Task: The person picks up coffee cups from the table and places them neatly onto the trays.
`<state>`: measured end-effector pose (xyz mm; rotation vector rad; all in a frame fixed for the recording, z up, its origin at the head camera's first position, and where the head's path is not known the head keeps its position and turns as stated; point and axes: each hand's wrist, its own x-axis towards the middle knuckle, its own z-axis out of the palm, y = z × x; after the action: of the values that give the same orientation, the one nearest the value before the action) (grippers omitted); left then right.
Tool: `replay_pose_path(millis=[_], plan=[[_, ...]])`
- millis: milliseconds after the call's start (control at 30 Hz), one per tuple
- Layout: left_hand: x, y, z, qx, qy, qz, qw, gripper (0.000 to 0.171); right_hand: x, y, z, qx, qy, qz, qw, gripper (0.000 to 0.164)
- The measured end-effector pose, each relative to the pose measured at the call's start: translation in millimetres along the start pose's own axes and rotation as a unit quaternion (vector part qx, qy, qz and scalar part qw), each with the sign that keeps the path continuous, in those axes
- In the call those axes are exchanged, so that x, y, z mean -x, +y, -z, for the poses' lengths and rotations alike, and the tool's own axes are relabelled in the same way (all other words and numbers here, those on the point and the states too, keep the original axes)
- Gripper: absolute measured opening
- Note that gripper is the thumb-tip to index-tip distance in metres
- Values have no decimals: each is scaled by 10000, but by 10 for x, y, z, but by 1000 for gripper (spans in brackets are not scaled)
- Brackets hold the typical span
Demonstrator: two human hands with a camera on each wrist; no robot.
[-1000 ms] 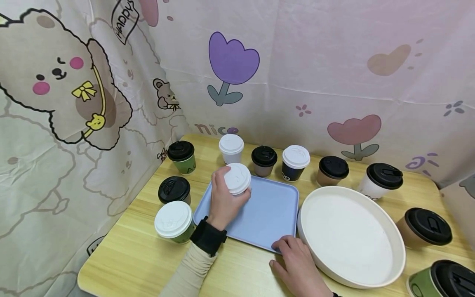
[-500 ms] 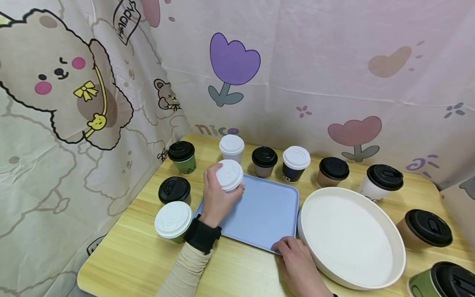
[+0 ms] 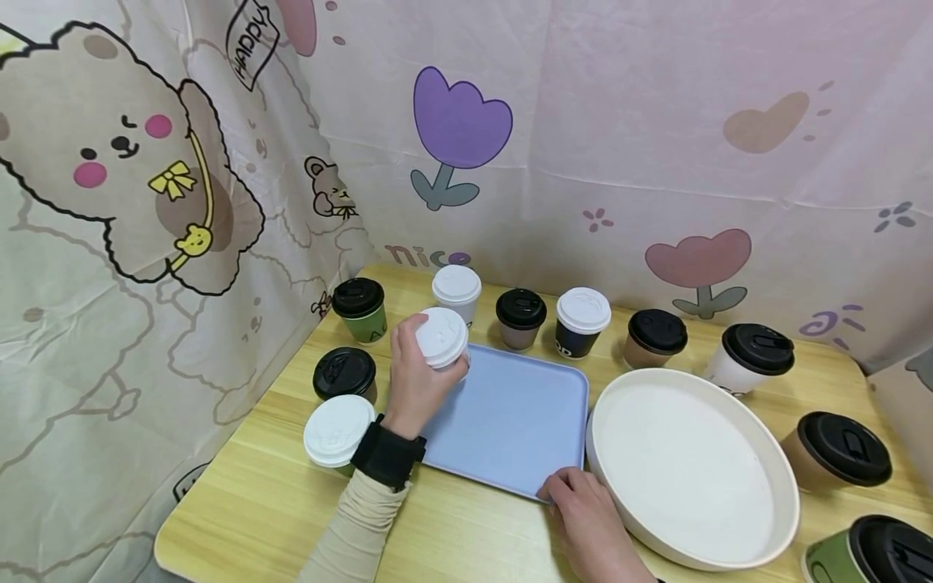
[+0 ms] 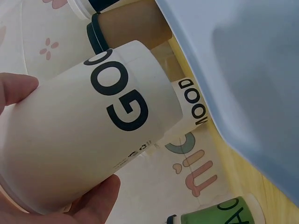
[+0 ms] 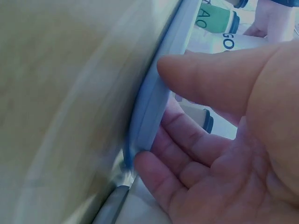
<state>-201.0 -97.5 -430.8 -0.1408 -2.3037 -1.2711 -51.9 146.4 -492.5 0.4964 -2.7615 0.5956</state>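
Note:
My left hand (image 3: 419, 376) grips a white paper cup (image 4: 112, 107) with a white lid (image 3: 441, 337) and large dark letters on its side. The cup is tilted over the back left corner of the blue tray (image 3: 517, 413); in the left wrist view its base is near the tray's rim. Thumb and fingers wrap round its sides. At the tray's near right corner, my right hand (image 3: 590, 518) holds the edge. The right wrist view shows its thumb (image 5: 201, 77) against the rim and curled fingers (image 5: 161, 177) at the corner.
A round cream tray (image 3: 692, 470) stands right of the blue one. Lidded cups line the back, among them a white-lidded cup (image 3: 457, 291) behind my left hand. A black-lidded cup (image 3: 345, 374) and a white-lidded green cup (image 3: 338, 433) stand at left, several more at right.
My left hand has moved left and slightly back with the white cup, from over the tray to its back left corner. The right thumb has drawn in toward the tray's edge.

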Motion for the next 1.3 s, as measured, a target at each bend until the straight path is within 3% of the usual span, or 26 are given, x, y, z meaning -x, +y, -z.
replay_pose_path(millis=[167,367,633,967,1300], plan=[[-19,-21,16,-36,-25,7,10000,82,7,7,8,62,78,56,9999,39],[-47,0,42,-39,-105,35,9999,82,6,2,35,64,-125,-53,9999,40],[-97,33,47,-20,-272,200,9994,83,10,4,29,-7,56,-12,10000,40],[-173,-70,8,-127,-418,320,9985,83,14,18,10,-7,57,7,10000,39],[-214,-126,38,-306,-512,283,9978,82,5,5,35,-5,-233,-155,9996,38]])
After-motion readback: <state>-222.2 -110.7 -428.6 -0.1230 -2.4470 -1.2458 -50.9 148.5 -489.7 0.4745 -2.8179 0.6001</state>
